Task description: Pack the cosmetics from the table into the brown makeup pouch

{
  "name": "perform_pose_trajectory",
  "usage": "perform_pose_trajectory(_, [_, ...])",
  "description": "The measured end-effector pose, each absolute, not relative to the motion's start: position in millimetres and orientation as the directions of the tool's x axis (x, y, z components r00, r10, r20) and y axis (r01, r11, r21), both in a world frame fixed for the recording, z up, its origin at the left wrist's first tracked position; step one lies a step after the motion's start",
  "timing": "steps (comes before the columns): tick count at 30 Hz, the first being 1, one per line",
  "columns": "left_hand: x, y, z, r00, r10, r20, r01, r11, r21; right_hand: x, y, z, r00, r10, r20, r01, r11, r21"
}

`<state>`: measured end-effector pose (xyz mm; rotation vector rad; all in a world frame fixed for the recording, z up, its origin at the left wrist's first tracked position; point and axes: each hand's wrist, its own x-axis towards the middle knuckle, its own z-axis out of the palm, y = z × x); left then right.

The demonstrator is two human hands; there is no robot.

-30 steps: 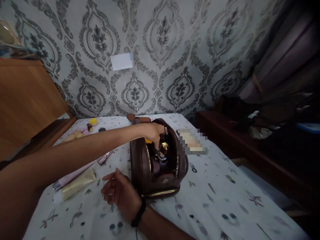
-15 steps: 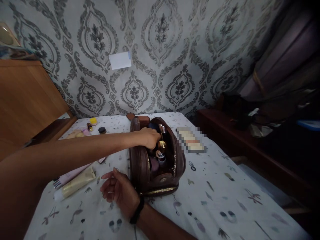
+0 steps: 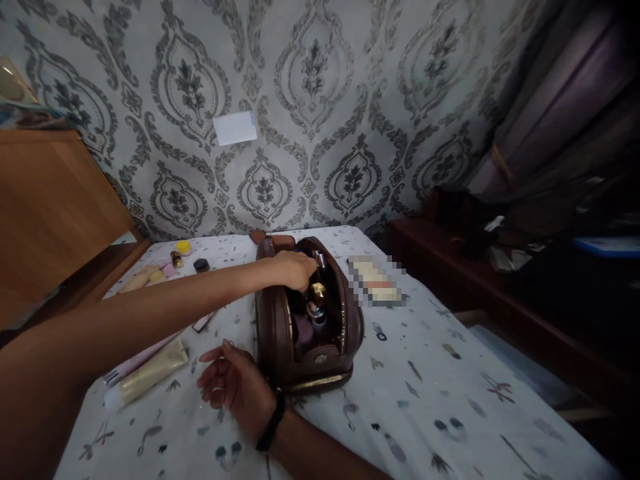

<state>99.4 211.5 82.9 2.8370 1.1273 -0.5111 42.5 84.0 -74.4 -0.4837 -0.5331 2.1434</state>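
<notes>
A brown leather toiletry bag (image 3: 273, 333) stands unzipped on the patterned white cloth. From the left, my left hand (image 3: 295, 270) reaches into its opening. The fingers curl downward and their tips are hidden inside, so what they hold cannot be made out. Close to that hand in the bag are a gold-capped bottle (image 3: 319, 292), a silver-topped bottle (image 3: 316, 312) and a shiny silver cap (image 3: 320, 259). My right hand (image 3: 240, 387), with a black band at the wrist, rests palm up just left of the bag, loosely open with nothing in it.
A cream tube (image 3: 153, 370) and a pink tube (image 3: 135, 360) lie left, partly under my forearm. Farther back are a yellow-lidded jar (image 3: 183, 247), a dark round jar (image 3: 201, 265) and a tiny bottle (image 3: 176, 259). A blurred-out flat item (image 3: 375, 280) lies right of the bag.
The view has shifted slightly, moving the bag a little left in the picture. My left hand is still in the bag, a bit farther back; my right hand keeps its pose.
</notes>
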Motion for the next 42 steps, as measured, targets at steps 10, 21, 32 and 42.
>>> perform_pose_trajectory(10, [33, 214, 104, 0.701, 0.664, 0.260, 0.624, -0.748, 0.227, 40, 84, -78, -0.556, 0.821, -0.130, -0.663, -0.532, -0.527])
perform_pose_trajectory(21, [-52, 199, 28, 0.397, 0.793, 0.462, 0.619, -0.603, 0.503, 38, 86, -79, -0.530, 0.831, -0.168, -0.657, -0.528, -0.539])
perform_pose_trajectory(32, [-154, 218, -38, 0.147, 0.948, 0.282, 0.885, -0.253, 0.391, 40, 86, -77, -0.537, 0.830, -0.151, -0.646, -0.519, -0.560])
perform_pose_trajectory(42, [-194, 256, -46, -0.055, 0.974, 0.219, 0.922, -0.034, 0.386, 40, 85, -76, -0.535, 0.828, -0.167, -0.626, -0.521, -0.580])
